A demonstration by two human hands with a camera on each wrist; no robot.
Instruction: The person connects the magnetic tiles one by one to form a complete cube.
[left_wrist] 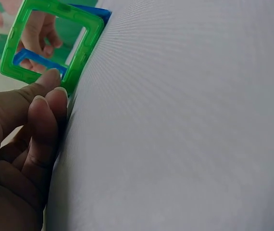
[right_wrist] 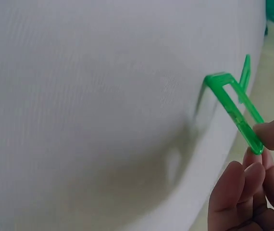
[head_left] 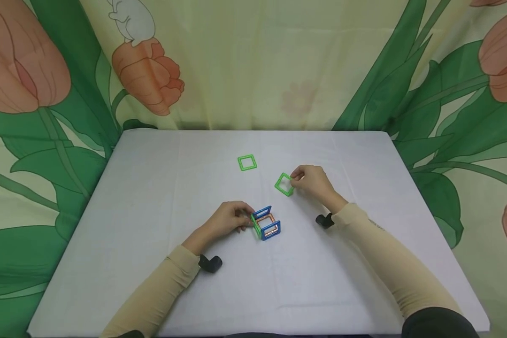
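Near the middle of the table, my left hand [head_left: 226, 217] pinches the edge of a green square magnetic tile [left_wrist: 85, 50] between thumb and fingers. That tile forms one side of a small standing structure, joined to two blue tiles [head_left: 271, 225] and an orange one. Farther back and to the right, the thumb and fingertips of my right hand [head_left: 314, 182] grip a loose green square tile [right_wrist: 234, 114] by one corner. It is held tilted just over the cloth and casts a shadow there.
Another green square tile [head_left: 240, 164] lies flat toward the back of the white-covered table [head_left: 152, 197]. Behind the table hangs a curtain [head_left: 253, 65] printed with tulips and a rabbit. Small black wrist cameras [head_left: 211, 264] sit at both cuffs.
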